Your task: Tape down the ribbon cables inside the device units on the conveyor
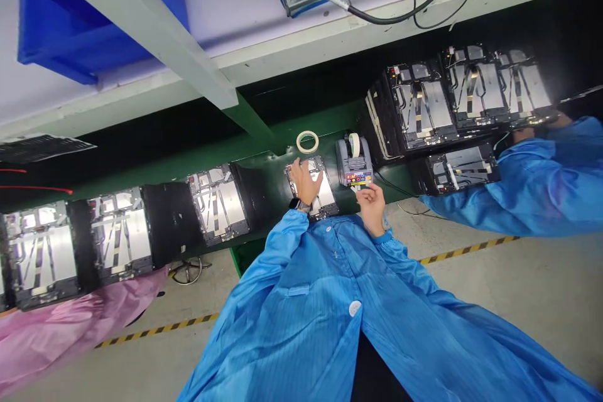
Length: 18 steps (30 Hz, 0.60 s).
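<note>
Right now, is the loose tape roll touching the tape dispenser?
Apart: the head view shows green tabletop between the loose tape roll and the tape dispenser.

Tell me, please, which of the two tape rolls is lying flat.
The cream roll on the green tabletop beyond the left hand; the other roll stands upright in the grey dispenser.

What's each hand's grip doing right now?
Left hand: open, fingers spread on the silver-and-black device.
Right hand: fingers bent at the front of the tape dispenser; can't tell whether it holds anything.
</note>
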Each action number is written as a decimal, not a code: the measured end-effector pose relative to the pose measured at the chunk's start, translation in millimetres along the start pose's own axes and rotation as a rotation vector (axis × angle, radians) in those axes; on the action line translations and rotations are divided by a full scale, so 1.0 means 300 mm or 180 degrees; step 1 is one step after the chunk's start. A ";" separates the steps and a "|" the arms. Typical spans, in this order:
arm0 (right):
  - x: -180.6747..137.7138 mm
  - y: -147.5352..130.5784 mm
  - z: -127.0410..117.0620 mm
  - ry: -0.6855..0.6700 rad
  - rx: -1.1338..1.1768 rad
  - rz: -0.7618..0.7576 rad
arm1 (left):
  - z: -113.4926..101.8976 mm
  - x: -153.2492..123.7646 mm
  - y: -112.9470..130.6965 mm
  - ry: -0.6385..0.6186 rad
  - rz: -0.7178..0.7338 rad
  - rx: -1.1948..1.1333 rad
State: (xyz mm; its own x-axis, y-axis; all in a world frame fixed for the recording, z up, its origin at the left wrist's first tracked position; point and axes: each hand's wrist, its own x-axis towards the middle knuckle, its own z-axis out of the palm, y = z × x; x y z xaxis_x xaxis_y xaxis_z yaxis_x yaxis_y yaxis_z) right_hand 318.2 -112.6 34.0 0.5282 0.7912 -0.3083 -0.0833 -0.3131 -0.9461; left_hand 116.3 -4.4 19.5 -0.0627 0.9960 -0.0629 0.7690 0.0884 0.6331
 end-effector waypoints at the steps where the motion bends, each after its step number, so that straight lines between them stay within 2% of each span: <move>1: 0.010 -0.033 0.019 -0.0236 -0.0277 -0.0344 | 0.020 0.032 0.022 -0.0046 0.0061 0.0049; 4: 0.096 -0.120 0.110 -0.0694 -0.0928 -0.1117 | 0.071 0.123 0.067 -0.0134 0.0134 0.0154; 8: 0.255 -0.178 0.248 -0.0948 -0.1333 -0.1675 | 0.084 0.181 0.072 -0.0263 0.0037 0.0203; 14: 0.405 -0.160 0.414 -0.1739 -0.2140 -0.2020 | 0.055 0.160 0.010 -0.0201 -0.0096 0.0206; 18: 0.455 -0.127 0.473 -0.2160 -0.2543 -0.2009 | 0.050 0.153 -0.019 -0.0170 -0.0142 0.0102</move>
State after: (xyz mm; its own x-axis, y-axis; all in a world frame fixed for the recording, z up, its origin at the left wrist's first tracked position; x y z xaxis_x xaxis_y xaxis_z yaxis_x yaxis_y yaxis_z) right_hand 273.5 81.9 13.7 -0.2797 0.9595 -0.0327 0.6964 0.1793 -0.6949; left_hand 118.6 40.7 1.6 -0.0639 0.9892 -0.1320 0.7862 0.1314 0.6038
